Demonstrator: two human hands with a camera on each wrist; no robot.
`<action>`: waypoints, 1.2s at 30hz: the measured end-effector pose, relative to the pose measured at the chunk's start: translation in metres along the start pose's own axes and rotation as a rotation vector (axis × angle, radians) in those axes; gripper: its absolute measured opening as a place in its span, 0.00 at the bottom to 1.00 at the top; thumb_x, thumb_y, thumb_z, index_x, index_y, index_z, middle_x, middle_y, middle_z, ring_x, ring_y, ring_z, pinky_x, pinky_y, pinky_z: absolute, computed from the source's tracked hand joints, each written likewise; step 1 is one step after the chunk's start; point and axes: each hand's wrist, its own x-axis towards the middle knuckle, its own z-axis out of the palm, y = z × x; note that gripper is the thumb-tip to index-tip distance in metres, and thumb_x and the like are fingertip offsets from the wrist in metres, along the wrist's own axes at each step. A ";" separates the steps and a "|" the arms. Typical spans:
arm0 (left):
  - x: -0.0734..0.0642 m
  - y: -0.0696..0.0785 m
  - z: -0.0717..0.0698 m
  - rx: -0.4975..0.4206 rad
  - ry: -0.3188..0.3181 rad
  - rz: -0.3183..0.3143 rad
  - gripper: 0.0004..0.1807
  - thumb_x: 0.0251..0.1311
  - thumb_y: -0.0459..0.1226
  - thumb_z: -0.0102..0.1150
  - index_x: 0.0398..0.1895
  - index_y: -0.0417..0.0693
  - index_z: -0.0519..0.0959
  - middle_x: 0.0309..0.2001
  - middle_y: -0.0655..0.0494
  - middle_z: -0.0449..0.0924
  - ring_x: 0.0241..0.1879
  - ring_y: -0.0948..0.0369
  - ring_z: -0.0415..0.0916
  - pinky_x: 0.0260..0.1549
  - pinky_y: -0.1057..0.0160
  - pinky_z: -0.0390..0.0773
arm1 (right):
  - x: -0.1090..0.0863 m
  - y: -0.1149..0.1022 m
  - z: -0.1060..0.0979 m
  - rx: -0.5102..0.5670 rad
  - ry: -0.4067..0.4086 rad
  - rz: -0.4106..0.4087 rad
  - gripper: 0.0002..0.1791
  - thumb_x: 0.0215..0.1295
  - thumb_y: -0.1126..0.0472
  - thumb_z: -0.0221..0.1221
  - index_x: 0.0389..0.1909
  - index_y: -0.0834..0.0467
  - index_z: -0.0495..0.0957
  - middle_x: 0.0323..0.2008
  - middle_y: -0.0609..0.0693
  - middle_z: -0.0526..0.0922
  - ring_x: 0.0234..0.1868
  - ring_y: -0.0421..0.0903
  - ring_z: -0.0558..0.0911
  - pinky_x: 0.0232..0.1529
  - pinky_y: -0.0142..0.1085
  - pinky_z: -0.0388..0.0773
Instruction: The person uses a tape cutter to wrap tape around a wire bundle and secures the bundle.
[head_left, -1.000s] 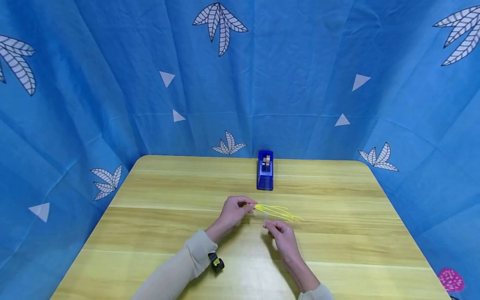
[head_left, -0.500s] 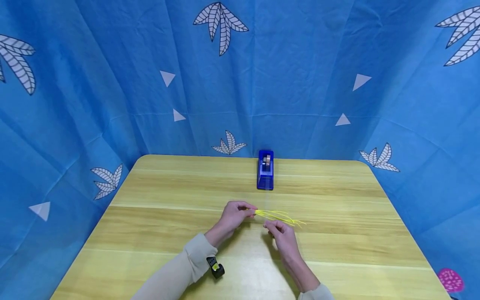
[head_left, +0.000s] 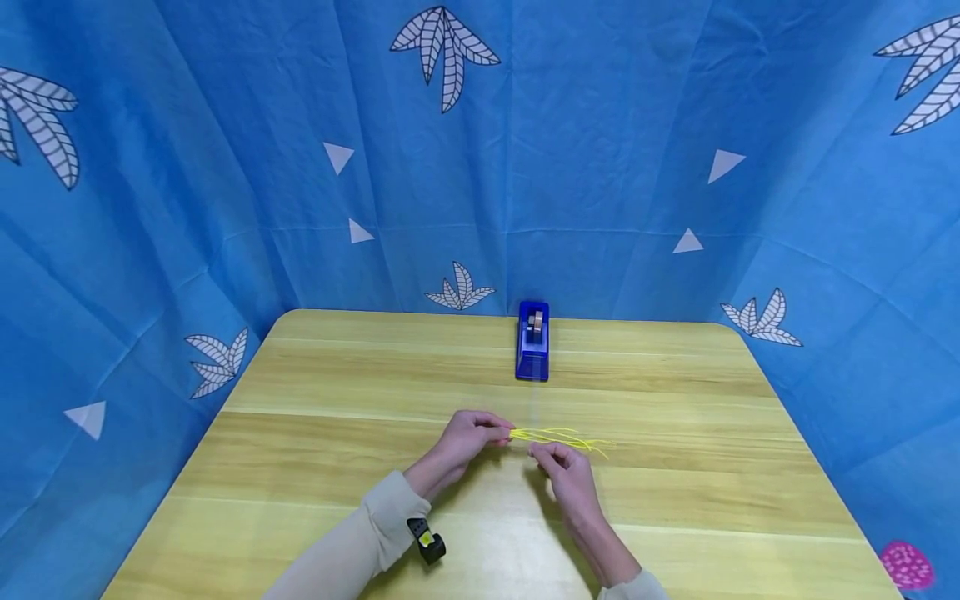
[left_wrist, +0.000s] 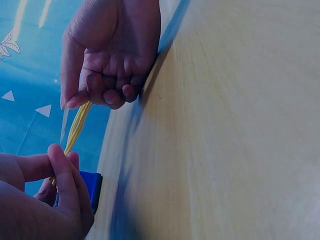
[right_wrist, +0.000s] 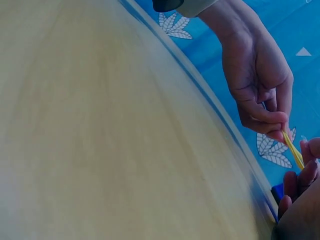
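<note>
My left hand pinches one end of a bundle of thin yellow strands between thumb and fingers. The loose ends fan out to the right. Past the strands stands a blue tape dispenser, from which a strip of clear tape is drawn toward me. The tape's free end is pinched by my right hand, thumb against forefinger. In the left wrist view the tape runs right beside the strands. The right wrist view shows the strands between both hands, above the table.
The wooden table reaches back to a blue curtain printed with leaves and triangles. A small black device with a strap is at the left sleeve.
My left hand has moved toward me, bringing the yellow strands down along the tape, close to the right fingertips. The right hand stays in place, holding the tape end.
</note>
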 end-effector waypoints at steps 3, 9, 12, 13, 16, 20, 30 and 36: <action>-0.001 0.000 -0.001 0.006 -0.021 -0.016 0.10 0.62 0.27 0.66 0.45 0.30 0.85 0.42 0.45 0.89 0.34 0.62 0.86 0.46 0.60 0.87 | 0.000 0.001 -0.001 -0.002 -0.003 0.003 0.11 0.72 0.61 0.63 0.38 0.68 0.84 0.33 0.47 0.82 0.38 0.41 0.78 0.42 0.29 0.77; -0.003 0.000 -0.001 0.019 -0.050 -0.032 0.10 0.62 0.27 0.66 0.44 0.29 0.85 0.41 0.45 0.89 0.33 0.63 0.86 0.45 0.61 0.88 | 0.000 0.001 0.000 0.025 -0.002 0.006 0.11 0.72 0.62 0.64 0.39 0.69 0.83 0.39 0.49 0.86 0.40 0.41 0.80 0.46 0.29 0.80; -0.004 0.001 -0.001 0.037 -0.060 -0.035 0.10 0.62 0.28 0.67 0.45 0.30 0.85 0.41 0.44 0.89 0.33 0.63 0.86 0.45 0.60 0.88 | 0.000 0.001 0.000 0.037 -0.001 0.001 0.11 0.71 0.62 0.65 0.40 0.70 0.83 0.38 0.50 0.86 0.39 0.41 0.80 0.46 0.29 0.80; -0.004 0.001 -0.001 0.041 -0.065 -0.036 0.10 0.61 0.28 0.68 0.45 0.30 0.85 0.42 0.43 0.89 0.34 0.63 0.86 0.45 0.60 0.88 | 0.000 0.002 -0.001 0.038 -0.002 -0.003 0.11 0.72 0.62 0.64 0.41 0.70 0.83 0.38 0.50 0.86 0.39 0.41 0.81 0.46 0.28 0.81; -0.004 0.001 -0.002 0.046 -0.080 -0.043 0.11 0.61 0.28 0.68 0.45 0.30 0.85 0.43 0.43 0.89 0.34 0.63 0.87 0.46 0.60 0.88 | 0.001 0.003 -0.001 0.043 -0.003 -0.011 0.11 0.72 0.64 0.63 0.42 0.71 0.83 0.39 0.50 0.86 0.39 0.40 0.81 0.46 0.28 0.81; -0.003 0.000 -0.002 0.046 -0.094 -0.041 0.10 0.61 0.27 0.67 0.44 0.30 0.85 0.42 0.44 0.89 0.34 0.63 0.87 0.45 0.61 0.88 | 0.001 0.003 -0.001 0.048 0.003 -0.013 0.11 0.72 0.65 0.63 0.43 0.71 0.83 0.40 0.50 0.87 0.40 0.40 0.82 0.46 0.27 0.81; -0.001 0.004 0.001 0.053 -0.122 -0.023 0.10 0.61 0.28 0.67 0.44 0.30 0.85 0.43 0.43 0.89 0.33 0.64 0.86 0.45 0.61 0.88 | 0.004 0.002 -0.006 0.035 0.025 -0.019 0.11 0.71 0.63 0.65 0.40 0.71 0.84 0.33 0.49 0.85 0.35 0.38 0.80 0.42 0.27 0.81; -0.004 0.003 0.001 0.053 -0.117 -0.021 0.09 0.61 0.28 0.67 0.43 0.30 0.85 0.41 0.47 0.90 0.33 0.63 0.86 0.44 0.62 0.87 | 0.003 0.002 -0.006 -0.006 0.034 -0.001 0.12 0.69 0.61 0.67 0.38 0.70 0.85 0.29 0.46 0.83 0.33 0.38 0.78 0.37 0.28 0.78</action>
